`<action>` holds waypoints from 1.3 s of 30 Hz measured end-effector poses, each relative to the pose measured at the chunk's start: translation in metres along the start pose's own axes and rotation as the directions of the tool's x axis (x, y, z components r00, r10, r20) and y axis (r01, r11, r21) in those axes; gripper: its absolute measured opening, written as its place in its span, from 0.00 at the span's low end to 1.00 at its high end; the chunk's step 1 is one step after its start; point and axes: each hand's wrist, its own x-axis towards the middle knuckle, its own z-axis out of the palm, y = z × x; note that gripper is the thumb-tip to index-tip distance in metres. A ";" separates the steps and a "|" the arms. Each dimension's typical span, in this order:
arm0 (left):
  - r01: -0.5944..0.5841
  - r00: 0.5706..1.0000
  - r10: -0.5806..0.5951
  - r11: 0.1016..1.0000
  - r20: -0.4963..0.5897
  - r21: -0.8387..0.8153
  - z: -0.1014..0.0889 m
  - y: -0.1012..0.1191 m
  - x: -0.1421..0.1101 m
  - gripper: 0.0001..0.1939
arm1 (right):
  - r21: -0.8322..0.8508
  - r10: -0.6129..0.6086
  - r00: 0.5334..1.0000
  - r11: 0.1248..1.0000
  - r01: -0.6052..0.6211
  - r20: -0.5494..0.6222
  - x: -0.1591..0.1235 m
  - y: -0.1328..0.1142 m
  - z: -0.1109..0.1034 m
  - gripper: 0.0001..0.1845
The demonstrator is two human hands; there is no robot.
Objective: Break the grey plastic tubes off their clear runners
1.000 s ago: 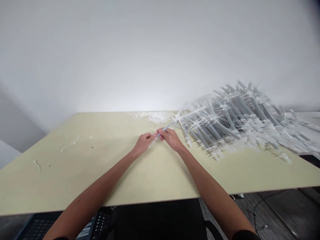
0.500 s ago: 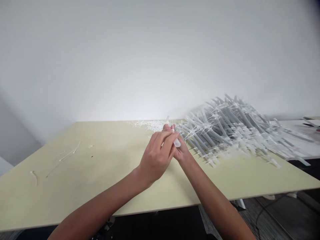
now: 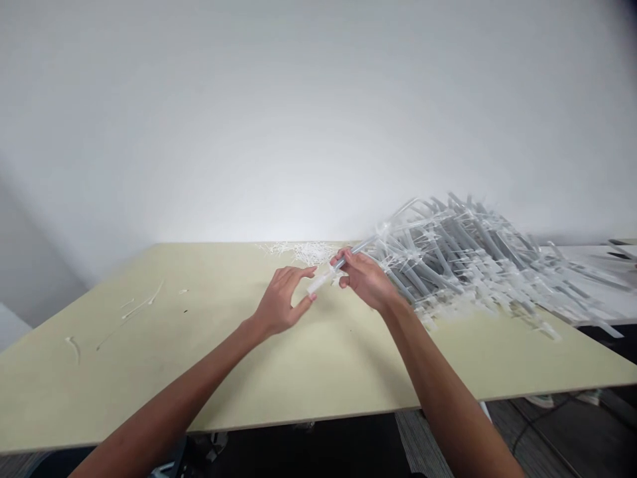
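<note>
My right hand (image 3: 365,275) grips a grey tube (image 3: 361,246) between thumb and fingers, just behind its clear whitish end piece (image 3: 321,281). That end points down and left toward my left hand (image 3: 283,299). Thumb and fingers of the left hand are spread apart around the end piece, with a visible gap on the thumb side. Up and right, the tube runs toward a large pile of similar grey tubes (image 3: 448,245) with clear ends and white ties; where it stops is blurred.
Thin white strips (image 3: 311,252) lie heaped at the table's back edge. Several loose ties (image 3: 149,300) are scattered on the left of the pale yellow table (image 3: 223,398). A white wall stands behind. At right a white surface (image 3: 587,259) adjoins, with tube ends over it.
My hands were together around the tube's end and have come apart. The left hand moved left and opened. The right hand turned, and the tube now slants up to the right.
</note>
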 end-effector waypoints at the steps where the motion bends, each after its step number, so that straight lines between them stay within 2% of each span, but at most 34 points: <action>1: 0.075 0.996 -0.075 0.997 0.054 0.005 0.006 -0.021 -0.004 0.20 | -0.060 -0.009 1.000 0.998 0.009 -0.009 0.003 0.001 -0.007 0.15; 3: 0.222 0.962 -0.228 0.973 0.148 0.061 0.022 -0.063 -0.009 0.17 | -0.184 -0.005 0.999 0.983 -0.001 -0.033 0.009 0.011 -0.018 0.16; 4: 0.270 0.937 -0.285 0.958 0.202 0.099 0.031 -0.084 -0.009 0.15 | -0.238 0.019 0.999 0.971 -0.027 -0.038 0.013 0.020 -0.022 0.16; 6: 0.340 0.894 -0.377 0.923 0.243 0.180 0.050 -0.120 -0.007 0.15 | -0.307 0.085 0.995 0.947 -0.096 -0.049 0.018 0.041 -0.026 0.15; 9: 0.290 0.882 -0.372 0.913 0.289 0.288 0.079 -0.157 0.006 0.18 | -0.328 0.120 0.990 0.935 -0.138 -0.074 0.023 0.075 -0.026 0.15; 13: 0.224 0.847 -0.390 0.878 0.361 0.423 0.107 -0.175 0.023 0.13 | -0.332 0.096 0.995 0.938 -0.098 -0.024 0.022 0.099 -0.027 0.16; 16: 0.204 0.844 -0.379 0.881 0.380 0.427 0.113 -0.173 0.027 0.10 | -0.323 0.105 0.994 0.942 -0.091 0.025 0.020 0.104 -0.032 0.16; 18: 0.206 0.853 -0.378 0.878 0.361 0.431 0.110 -0.169 0.025 0.09 | -0.328 0.127 0.992 0.938 -0.112 0.025 0.019 0.107 -0.037 0.15; 22: 0.289 0.875 -0.431 0.830 0.220 0.478 0.086 -0.154 0.011 0.07 | -0.388 0.139 0.990 0.913 -0.125 0.008 0.018 0.111 -0.044 0.13; 24: 0.270 0.890 -0.411 0.823 0.196 0.499 0.071 -0.142 0.001 0.08 | -0.460 0.131 0.991 0.880 -0.113 0.007 0.018 0.112 -0.046 0.12; 26: 0.153 0.915 -0.311 0.855 0.255 0.495 0.058 -0.124 -0.011 0.08 | -0.518 0.131 0.991 0.848 -0.109 0.007 0.017 0.113 -0.047 0.12; 28: 0.023 0.907 -0.204 0.897 0.369 0.441 0.050 -0.104 -0.022 0.09 | -0.539 0.125 0.992 0.837 -0.098 0.015 0.016 0.113 -0.047 0.12; 29: -0.001 0.900 -0.176 0.914 0.399 0.405 0.048 -0.095 -0.026 0.09 | -0.551 0.111 0.994 0.831 -0.081 0.021 0.016 0.114 -0.046 0.12; 34: 0.064 0.900 -0.152 0.973 0.409 0.220 0.048 -0.062 -0.032 0.09 | -0.677 -0.014 0.997 0.734 0.059 0.071 0.013 0.109 -0.038 0.13; 39: 0.128 0.898 -0.165 0.985 0.407 0.118 0.055 -0.057 -0.023 0.11 | -0.723 0.087 0.990 0.690 0.018 0.107 0.007 0.103 -0.035 0.15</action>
